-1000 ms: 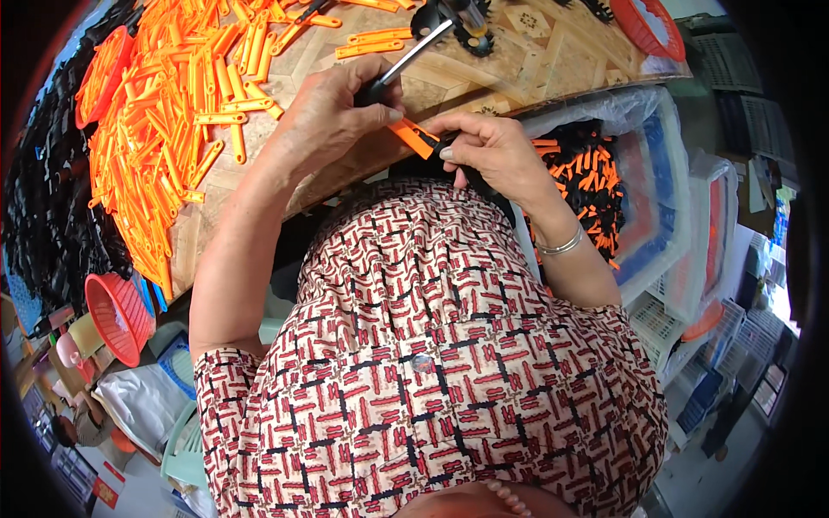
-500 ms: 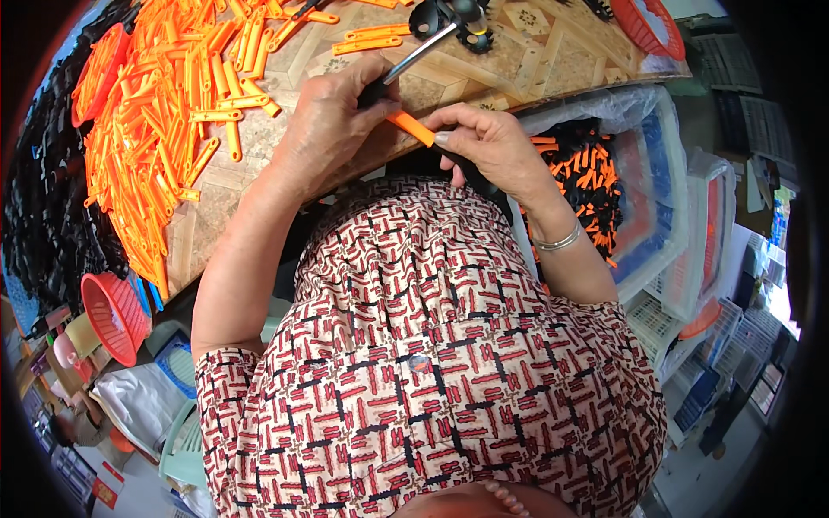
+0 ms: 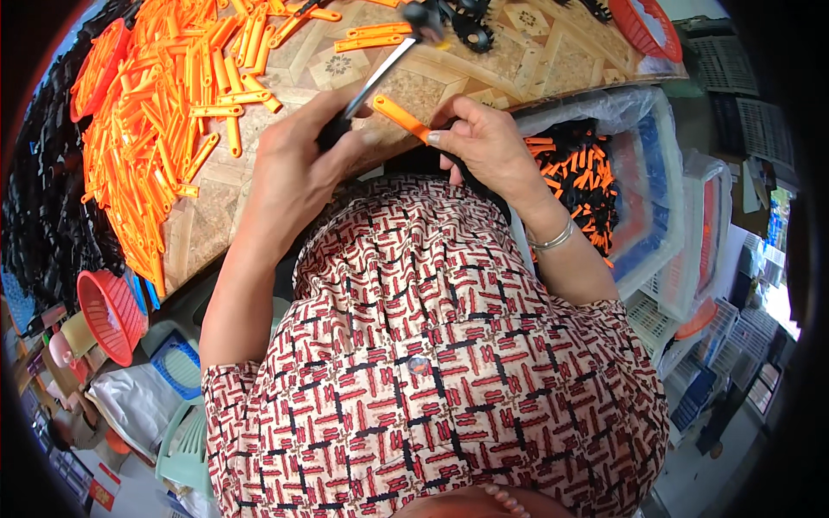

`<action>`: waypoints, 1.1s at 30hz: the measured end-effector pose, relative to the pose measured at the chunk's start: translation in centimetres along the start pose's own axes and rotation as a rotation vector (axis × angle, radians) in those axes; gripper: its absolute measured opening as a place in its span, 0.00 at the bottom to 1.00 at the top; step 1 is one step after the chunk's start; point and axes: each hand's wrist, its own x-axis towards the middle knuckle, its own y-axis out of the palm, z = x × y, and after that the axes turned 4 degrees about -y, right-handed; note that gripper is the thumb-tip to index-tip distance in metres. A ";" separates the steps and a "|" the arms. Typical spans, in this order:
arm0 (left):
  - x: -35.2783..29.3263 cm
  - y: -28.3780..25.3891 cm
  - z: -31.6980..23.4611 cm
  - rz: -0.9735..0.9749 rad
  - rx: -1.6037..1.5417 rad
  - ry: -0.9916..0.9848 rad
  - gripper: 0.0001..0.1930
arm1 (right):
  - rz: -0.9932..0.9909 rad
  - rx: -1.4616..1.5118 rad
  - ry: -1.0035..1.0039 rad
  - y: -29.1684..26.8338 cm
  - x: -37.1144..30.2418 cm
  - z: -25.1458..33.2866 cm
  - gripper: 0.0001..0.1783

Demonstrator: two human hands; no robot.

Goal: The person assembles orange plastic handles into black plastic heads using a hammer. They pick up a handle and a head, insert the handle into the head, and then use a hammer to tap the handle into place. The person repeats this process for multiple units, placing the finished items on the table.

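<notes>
My left hand [image 3: 298, 151] is wrapped round the black grip of a hammer [image 3: 380, 76]. Its bright metal shaft slants up and right over the table, and its dark head is smeared by motion. Between the thumb and fingers of my right hand [image 3: 484, 142] is an orange plastic handle [image 3: 399, 116], its holed end pointing up and left toward the hammer. A black part seems joined to its lower end, mostly hidden by my fingers. Both hands are at the table's near edge, with a gap between the left fingers and the orange handle.
A large heap of orange handles [image 3: 168, 112] covers the table's left, beside black parts [image 3: 52, 173]. More black pieces [image 3: 471, 30] lie at the far middle. On my right, a plastic-lined crate [image 3: 661, 186] contains orange-and-black pieces [image 3: 587, 173]. Red baskets [image 3: 112, 318] stand around the table.
My left hand has moved left and slightly down, away from the orange handle, swinging the hammer left. The orange handle's upper end is now exposed; my right hand stays nearly in place.
</notes>
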 end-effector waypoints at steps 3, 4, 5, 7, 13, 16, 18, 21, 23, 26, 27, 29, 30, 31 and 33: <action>-3.2 -0.7 -0.7 -0.007 -0.279 -0.183 0.19 | -0.005 0.154 0.004 0.3 0.2 -1.0 0.08; -4.2 -0.5 -0.2 -0.031 -0.193 -0.104 0.20 | -0.007 0.181 -0.001 0.4 0.2 -1.1 0.08; -5.0 -0.1 0.5 -0.054 -0.106 -0.025 0.20 | -0.010 0.209 -0.006 0.5 0.1 -1.1 0.07; -5.9 0.6 1.8 -0.053 0.111 0.105 0.23 | -0.016 0.191 -0.048 0.8 0.0 -1.1 0.07; -5.6 0.0 -0.3 -0.099 0.165 0.160 0.26 | -0.028 0.167 -0.045 1.0 0.0 -1.3 0.07; -5.7 0.2 -0.4 -0.252 0.153 0.366 0.31 | -0.004 0.187 -0.094 0.8 0.1 -2.0 0.09; -5.6 0.2 0.3 -0.170 0.335 0.393 0.31 | -0.007 0.214 -0.114 0.8 0.1 -2.3 0.10; -5.8 0.4 1.1 -0.026 0.503 0.245 0.31 | -0.054 0.247 -0.106 1.0 0.1 -2.3 0.12; -5.5 0.0 0.3 -0.059 0.342 0.261 0.30 | -0.075 0.256 -0.110 1.1 0.2 -2.4 0.12; -5.3 -0.1 -0.2 -0.120 0.287 0.355 0.28 | -0.075 0.194 -0.020 1.0 -0.1 -1.0 0.12; -5.3 0.3 0.7 -0.018 0.500 0.267 0.28 | -0.038 0.266 -0.082 0.8 0.1 -1.7 0.11; -5.2 0.3 1.7 0.042 0.435 0.163 0.27 | -0.002 0.280 -0.062 0.4 -0.2 -2.0 0.11; -4.9 -0.4 1.8 0.081 0.468 0.120 0.27 | 0.006 0.289 -0.049 -0.4 -0.4 -1.8 0.10; -4.7 -0.5 2.5 -0.036 0.272 0.159 0.26 | 0.071 0.317 -0.051 -2.2 -0.9 -2.2 0.09; -5.1 -1.8 2.7 -0.159 -0.028 -0.080 0.25 | 0.167 0.174 -0.018 -7.7 -2.4 -2.5 0.06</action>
